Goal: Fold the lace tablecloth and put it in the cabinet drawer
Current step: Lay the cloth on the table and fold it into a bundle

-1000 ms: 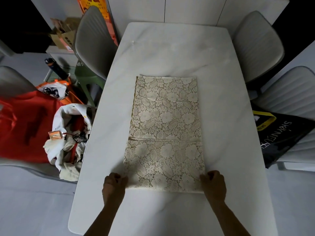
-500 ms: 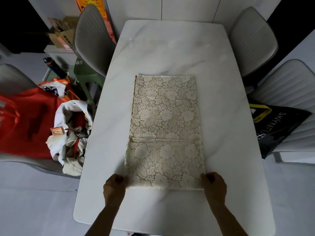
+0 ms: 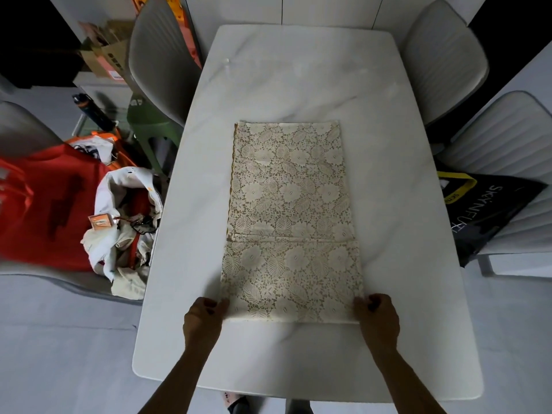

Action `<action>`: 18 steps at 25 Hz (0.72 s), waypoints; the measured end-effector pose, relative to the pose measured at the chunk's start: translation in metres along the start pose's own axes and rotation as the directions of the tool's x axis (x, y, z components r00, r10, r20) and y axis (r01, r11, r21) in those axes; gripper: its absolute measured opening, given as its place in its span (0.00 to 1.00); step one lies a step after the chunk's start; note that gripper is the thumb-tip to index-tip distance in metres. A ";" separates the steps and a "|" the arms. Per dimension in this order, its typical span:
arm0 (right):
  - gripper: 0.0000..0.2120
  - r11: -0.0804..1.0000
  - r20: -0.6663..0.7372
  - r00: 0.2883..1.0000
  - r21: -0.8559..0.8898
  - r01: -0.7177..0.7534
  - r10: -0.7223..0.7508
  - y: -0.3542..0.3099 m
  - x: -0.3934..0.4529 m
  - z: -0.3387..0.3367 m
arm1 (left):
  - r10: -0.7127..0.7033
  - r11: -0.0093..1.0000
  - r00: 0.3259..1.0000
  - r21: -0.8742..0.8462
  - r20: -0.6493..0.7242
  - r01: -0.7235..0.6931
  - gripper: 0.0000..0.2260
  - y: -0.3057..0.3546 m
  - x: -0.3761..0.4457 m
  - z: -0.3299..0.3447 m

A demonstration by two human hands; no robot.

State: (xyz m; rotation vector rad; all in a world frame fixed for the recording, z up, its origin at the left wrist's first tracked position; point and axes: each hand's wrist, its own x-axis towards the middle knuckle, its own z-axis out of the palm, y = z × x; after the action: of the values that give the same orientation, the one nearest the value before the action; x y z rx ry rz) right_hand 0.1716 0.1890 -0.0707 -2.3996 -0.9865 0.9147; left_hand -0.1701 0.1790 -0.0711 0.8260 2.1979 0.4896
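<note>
- Two bare forearms reach in from the bottom edge, over the near end of a white marble-look table (image 3: 298, 360).
- The left hand (image 3: 203, 319) has its fingers curled in a tight grip on the near left corner of the cloth (image 3: 291, 222).
- The right hand (image 3: 378, 318) grips the near right corner the same way, fingers curled around the edge.
- The cloth is cream lace with flowers and leaves, folded into a long strip that lies flat along the middle of the table, running away from the person.
- A crosswise fold line shows partway up the strip, nearer the hands than the far end.
- To the left, beside the table, a chair holds a heap of pale fabric (image 3: 125, 231) and something red (image 3: 44, 210).
- To the right, a black bag (image 3: 490, 216) with a yellow strap lies on a grey chair (image 3: 504, 141).
- Farther off, two more grey chairs (image 3: 161, 55) stand at the far corners, one each side.
- Cardboard boxes (image 3: 104, 52) sit at the far left.
</note>
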 end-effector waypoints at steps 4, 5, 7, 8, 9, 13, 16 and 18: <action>0.08 0.994 0.201 0.974 -0.055 -0.092 0.101 -0.003 0.006 -0.013 | -0.062 0.992 0.971 -0.089 0.229 0.084 0.17 0.005 -0.009 -0.014; 0.05 0.989 0.259 0.956 0.007 -0.147 0.140 -0.004 0.002 -0.023 | -0.093 0.982 0.953 -0.132 0.289 0.136 0.14 0.009 -0.016 -0.024; 0.09 0.941 0.386 0.900 0.181 -0.287 0.201 -0.002 -0.011 -0.049 | -0.099 0.952 0.941 -0.244 0.325 0.185 0.08 0.015 -0.029 -0.050; 0.12 0.911 0.441 0.876 0.247 -0.329 0.197 -0.001 -0.019 -0.064 | -0.080 0.938 0.941 -0.295 0.328 0.182 0.06 0.015 -0.035 -0.065; 0.13 0.898 0.487 0.856 0.278 -0.340 0.173 -0.003 -0.025 -0.079 | -0.048 0.926 0.932 -0.334 0.358 0.176 0.09 0.017 -0.041 -0.079; 0.07 0.849 0.601 0.792 0.358 -0.388 0.108 -0.041 -0.020 -0.114 | -0.046 0.860 0.817 -0.394 0.574 0.325 0.09 0.045 -0.037 -0.117; 0.13 0.795 0.650 0.741 0.355 -0.492 0.169 -0.085 0.023 -0.103 | -0.125 0.735 0.775 -0.467 0.620 0.492 0.19 0.080 0.009 -0.112; 0.18 0.809 0.640 0.743 0.322 -0.493 0.198 -0.103 0.047 -0.082 | -0.126 0.813 0.804 -0.404 0.581 0.419 0.23 0.092 0.037 -0.096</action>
State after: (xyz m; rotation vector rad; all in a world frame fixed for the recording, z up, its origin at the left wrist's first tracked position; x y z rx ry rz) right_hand 0.2050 0.2843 0.0251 -1.9215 -0.3684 1.8765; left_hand -0.2232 0.2619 0.0249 0.2705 1.5170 0.5803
